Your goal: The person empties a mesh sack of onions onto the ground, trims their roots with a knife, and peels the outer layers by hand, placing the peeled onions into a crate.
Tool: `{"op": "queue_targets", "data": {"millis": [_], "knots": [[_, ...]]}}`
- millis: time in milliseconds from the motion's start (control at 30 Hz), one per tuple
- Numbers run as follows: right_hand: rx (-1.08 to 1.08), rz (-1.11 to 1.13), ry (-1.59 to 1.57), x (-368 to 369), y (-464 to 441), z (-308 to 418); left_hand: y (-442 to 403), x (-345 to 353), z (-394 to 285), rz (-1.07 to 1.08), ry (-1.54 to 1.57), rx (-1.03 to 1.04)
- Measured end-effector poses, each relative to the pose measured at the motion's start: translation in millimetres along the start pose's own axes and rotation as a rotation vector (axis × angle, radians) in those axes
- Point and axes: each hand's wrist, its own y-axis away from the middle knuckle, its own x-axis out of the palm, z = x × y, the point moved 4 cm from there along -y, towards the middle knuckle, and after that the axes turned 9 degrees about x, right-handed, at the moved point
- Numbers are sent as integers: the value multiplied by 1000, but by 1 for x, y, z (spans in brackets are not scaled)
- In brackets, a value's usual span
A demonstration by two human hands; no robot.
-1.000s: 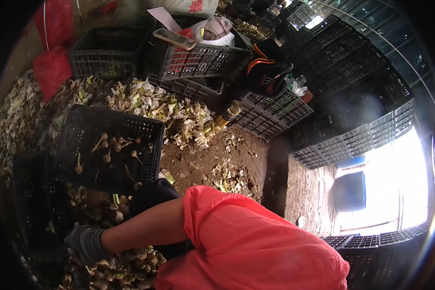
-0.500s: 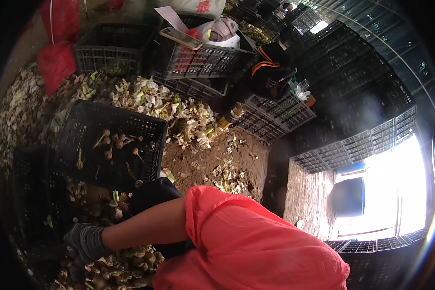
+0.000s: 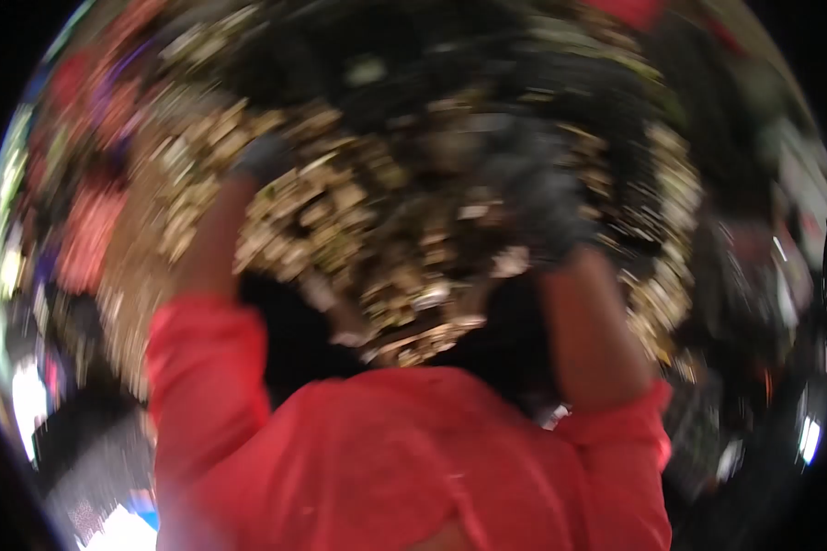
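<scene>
Strong motion blur covers the whole view. My left hand (image 3: pixel 266 154), in a dark grey glove, is at the left over a heap of garlic (image 3: pixel 312 197). On the right, my right hand (image 3: pixel 538 188), also gloved in grey, reaches over the far side of the heap, close to a dark crate (image 3: pixel 625 138). The fingers of both hands are smeared, so whether they hold anything is hidden. Single bulbs cannot be made out in the pale and brown pile between my arms.
Blurred dark shapes, probably crates (image 3: pixel 377 46), stand beyond the heap. Pale scraps (image 3: pixel 675 230) lie along the right side. Reddish shapes (image 3: pixel 92 230) are at the left, and a red patch (image 3: pixel 629 9) shows at the top.
My view has swung quickly from the side, with the crates and doorway, round to the heap before me. Both arms now show, stretched forward; earlier only one did.
</scene>
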Motion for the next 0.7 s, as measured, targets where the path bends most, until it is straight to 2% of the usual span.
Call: {"op": "queue_targets", "data": {"millis": [33, 100, 133, 167, 200, 267, 300, 400, 467, 533, 567, 600, 667, 700], "knots": [[96, 34, -150, 12, 5, 9, 10, 18, 37, -227, 47, 50], [218, 58, -158, 20, 16, 24, 46, 20, 52, -166, 36, -204], [290, 30, -74, 21, 18, 24, 71, 7, 42, -102, 46, -226], [314, 53, -67, 30, 19, 23, 81, 14, 53, 64, 18, -358], [343, 66, -55, 36, 18, 22, 76, 38, 81, 37, 2, -353], [374, 69, -44, 49, 10, 17, 95, 45, 91, 66, -14, -334], [367, 75, -52, 54, 9, 14, 111, 43, 89, 57, 125, -401], [363, 91, -45, 71, 3, 15, 105, 91, 137, 137, 72, -432], [331, 99, -25, 81, 0, 19, 97, 104, 143, -27, -9, -358], [268, 84, 3, 89, -3, 22, 101, 101, 104, -185, -121, -223], [165, 188, -102, 92, -8, 0, 90, 109, 81, -46, -270, -28], [107, 195, -31, 90, -14, -6, 80, 120, 60, -131, -230, 92], [-168, 167, 313, 94, -17, 1, 37, 183, 54, -163, -135, 299], [-287, 136, 476, 94, -16, 0, 48, 148, 19, -17, -76, 185]]}}
